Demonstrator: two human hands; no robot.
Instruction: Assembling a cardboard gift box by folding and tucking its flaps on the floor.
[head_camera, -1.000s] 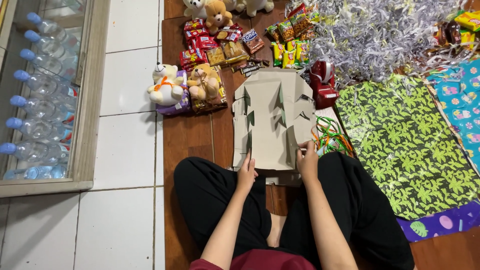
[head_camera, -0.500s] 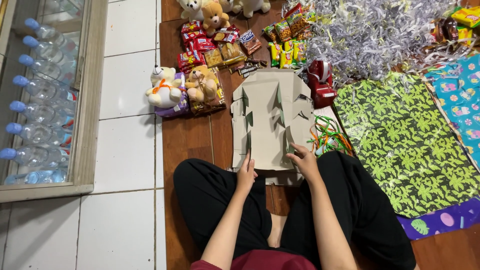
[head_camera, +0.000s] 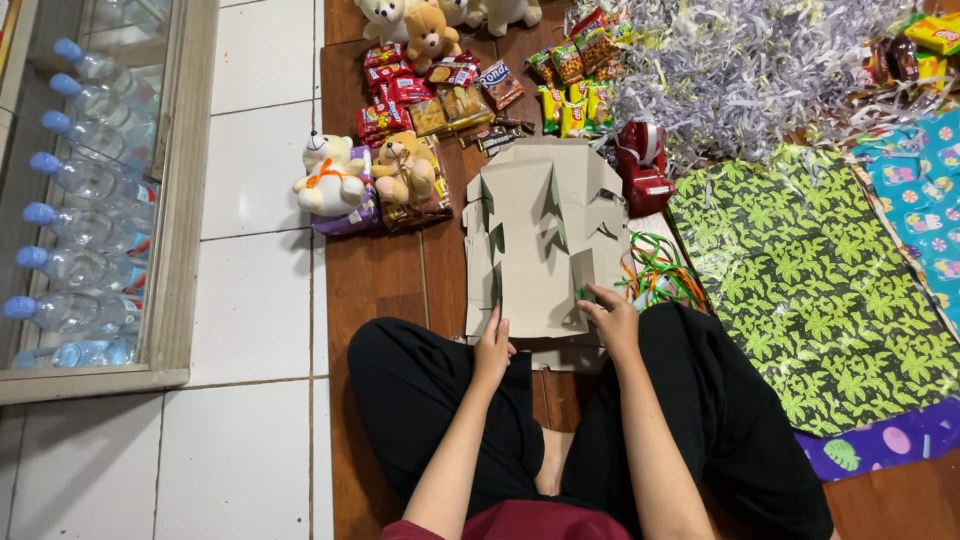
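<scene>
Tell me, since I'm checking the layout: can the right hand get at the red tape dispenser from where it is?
Probably yes. The right hand rests on the cardboard sheet's near edge, and the red tape dispenser lies just past the sheet's far right corner, with nothing standing between.
</scene>
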